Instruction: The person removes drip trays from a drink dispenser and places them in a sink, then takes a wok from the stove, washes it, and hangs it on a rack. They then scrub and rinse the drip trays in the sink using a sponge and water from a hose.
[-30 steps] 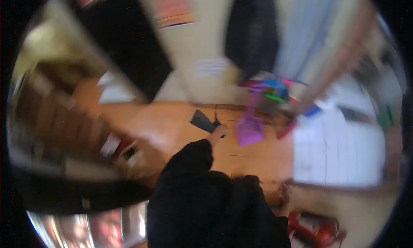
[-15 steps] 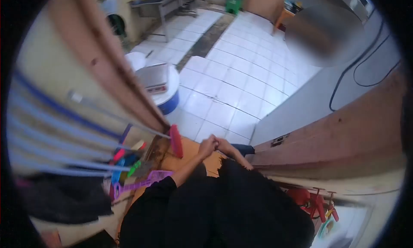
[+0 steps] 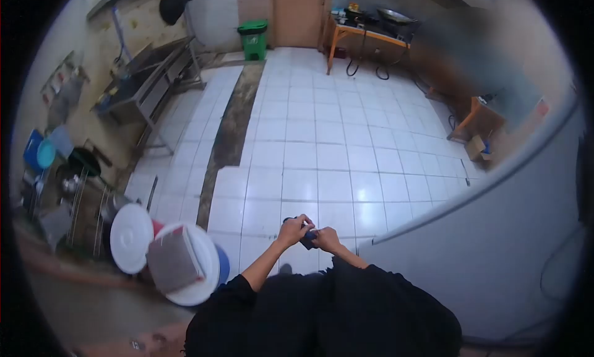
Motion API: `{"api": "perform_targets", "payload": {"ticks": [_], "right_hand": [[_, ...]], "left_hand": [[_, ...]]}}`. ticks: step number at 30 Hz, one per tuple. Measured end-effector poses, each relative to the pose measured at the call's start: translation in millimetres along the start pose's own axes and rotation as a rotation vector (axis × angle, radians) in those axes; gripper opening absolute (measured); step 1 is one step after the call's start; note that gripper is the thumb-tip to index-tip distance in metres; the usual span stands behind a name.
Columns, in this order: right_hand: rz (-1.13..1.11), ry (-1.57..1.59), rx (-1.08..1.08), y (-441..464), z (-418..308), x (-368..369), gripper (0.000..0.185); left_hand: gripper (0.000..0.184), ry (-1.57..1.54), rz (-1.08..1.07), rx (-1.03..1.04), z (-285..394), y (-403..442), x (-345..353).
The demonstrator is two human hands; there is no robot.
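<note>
Above the white tiled floor, my left hand (image 3: 293, 231) and my right hand (image 3: 327, 239) are close together in front of my body. The left fingers are bent and drawn together, and the right fingers are curled in a loose fist. A dark blue-black shape (image 3: 309, 240) shows between and below the hands. Whether it is held or is part of my leg or foot behind them, I cannot tell. Black sleeves cover my upper arms. A grey shoe tip (image 3: 286, 268) shows beneath my left forearm.
At left, white-lidded drums (image 3: 132, 236) stand together, one bearing a flat scale (image 3: 175, 261). A metal sink table (image 3: 148, 91) lines the left wall. A green bin (image 3: 253, 41) and orange stove table (image 3: 371, 35) are at the back. A grey panel (image 3: 482, 233) borders the right.
I have moved forward through the doorway into the tiled room, and the view has tilted up. My hands, clasped together before, are now slightly apart.
</note>
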State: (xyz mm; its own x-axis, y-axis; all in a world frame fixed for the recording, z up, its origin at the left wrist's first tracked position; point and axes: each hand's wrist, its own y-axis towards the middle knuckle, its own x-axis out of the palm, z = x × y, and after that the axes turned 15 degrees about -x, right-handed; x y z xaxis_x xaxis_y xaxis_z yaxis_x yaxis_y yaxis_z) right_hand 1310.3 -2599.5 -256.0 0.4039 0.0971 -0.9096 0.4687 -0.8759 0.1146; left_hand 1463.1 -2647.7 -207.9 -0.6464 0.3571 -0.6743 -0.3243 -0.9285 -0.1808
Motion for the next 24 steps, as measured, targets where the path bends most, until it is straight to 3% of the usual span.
{"api": "perform_targets", "payload": {"ticks": [3, 4, 6, 9, 13, 15, 17, 19, 21, 23, 24], "right_hand": [[0.08, -0.021, 0.105, 70, 76, -45, 0.036], [0.051, 0.019, 0.131, 88, 112, -53, 0.043], [0.014, 0.045, 0.199, 123, 170, -76, 0.037], [0.014, -0.13, 0.322, 169, 272, -108, 0.035], [0.085, 0.58, 0.585, 249, 401, -151, 0.034], [0.291, 0.917, 0.602, 311, 454, -173, 0.035], [0.297, 0.944, 0.677, 385, 509, -194, 0.029], [0.333, 0.971, 0.637, 464, 526, -242, 0.03], [0.442, 1.046, 0.479, 533, 564, -249, 0.03], [0.311, 0.911, 0.354, 587, 601, -272, 0.026], [0.446, 0.381, 0.117, 613, 638, -260, 0.022]], "left_hand": [[0.019, -0.074, -0.094, 0.24, 20, 116, -26], [0.019, -0.071, -0.154, 0.226, 40, 155, -42], [0.019, -0.042, -0.208, 0.229, 71, 234, -71], [0.022, -0.182, -0.103, 0.306, 98, 354, -95], [0.022, -0.133, 0.003, 0.177, 101, 510, -112], [0.023, -0.145, 0.007, 0.126, 95, 582, -114], [0.022, -0.348, 0.043, -0.033, 96, 646, -112], [0.025, -0.383, -0.031, -0.103, 99, 706, -107], [0.032, -0.805, -0.216, -0.178, 120, 773, -99], [0.034, -0.853, -0.288, -0.235, 146, 839, -97], [0.032, -0.952, -0.267, -0.251, 162, 874, -95]]}}
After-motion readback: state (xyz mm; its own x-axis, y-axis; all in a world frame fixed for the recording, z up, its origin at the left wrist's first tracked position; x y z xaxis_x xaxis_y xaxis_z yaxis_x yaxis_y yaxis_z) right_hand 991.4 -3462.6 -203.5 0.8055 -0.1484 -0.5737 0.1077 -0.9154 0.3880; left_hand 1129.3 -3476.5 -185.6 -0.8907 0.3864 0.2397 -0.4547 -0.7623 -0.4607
